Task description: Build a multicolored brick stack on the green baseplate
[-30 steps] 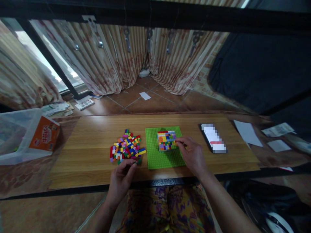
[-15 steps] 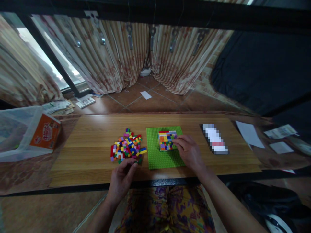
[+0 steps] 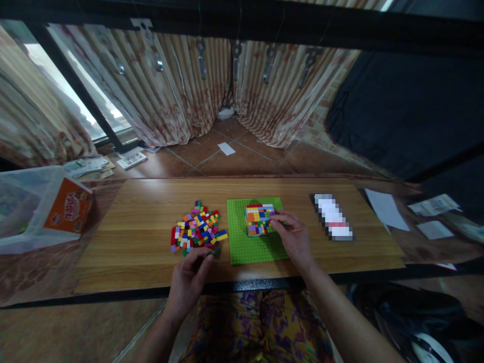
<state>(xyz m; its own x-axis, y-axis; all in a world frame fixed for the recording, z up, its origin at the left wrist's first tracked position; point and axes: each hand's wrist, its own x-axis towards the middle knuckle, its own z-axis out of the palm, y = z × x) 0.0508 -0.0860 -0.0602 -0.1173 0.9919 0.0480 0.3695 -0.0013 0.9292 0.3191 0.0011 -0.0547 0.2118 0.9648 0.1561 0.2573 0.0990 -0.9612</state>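
Observation:
My left hand (image 3: 191,274) is at the near edge of a pile of loose building bricks (image 3: 200,227) in many colours. Its thumb and index finger are pinched at a small dark green building brick (image 3: 212,252); another green brick (image 3: 217,251) lies beside it. On a green studded baseplate (image 3: 236,249) stands a low block built of multicoloured bricks (image 3: 260,218). At the right side of that block is my right hand (image 3: 293,234), thumb and fingers pinched together at its upper edge. What these fingertips hold is too small to make out.
A phone with a blurred screen (image 3: 335,218) lies right of the baseplate on the wooden table (image 3: 128,242). To the left are a clear plastic bin (image 3: 22,201) and its orange label (image 3: 70,207). Papers (image 3: 385,207) lie beyond the table's right end.
My right hand has lifted slightly or shifted a little at the block's right edge. My left hand stays at the pile. The whole view has drifted slightly.

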